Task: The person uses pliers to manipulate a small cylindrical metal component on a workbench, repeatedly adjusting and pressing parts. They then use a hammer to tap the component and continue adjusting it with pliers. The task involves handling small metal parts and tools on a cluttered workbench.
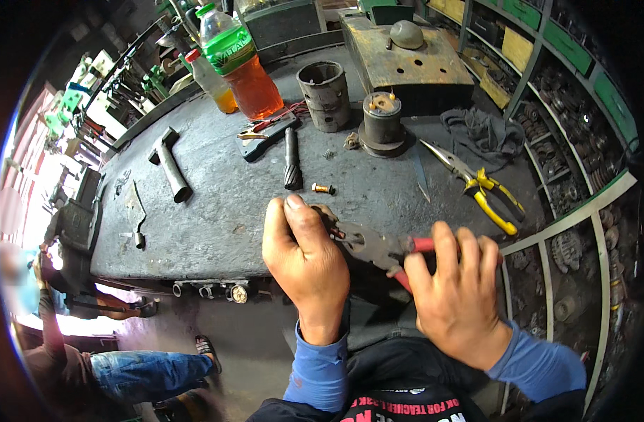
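Observation:
My right hand [457, 295] is wrapped round the red handles of a pair of pliers [368, 245]. The pliers' jaws point left and meet the fingers of my left hand [306, 257]. That hand is closed, thumb on top, on a small dark piece [327, 216] mostly hidden by the fingers; its kind cannot be made out. Just beyond the left hand, a small brass-coloured bolt [323, 188] lies on the dark workbench [216, 232]. A fluted steel cutter [292, 160] with a round shank lies behind it.
Long-nose pliers [477, 184] with yellow handles and a grey cloth [482, 133] lie right. A T-shaped metal tool [169, 167] and a pointed blade [135, 211] lie left. Behind stand bottles [246, 77], a metal cylinder [323, 95] and a spool-like part [382, 126]. Another person [111, 373] is at lower left.

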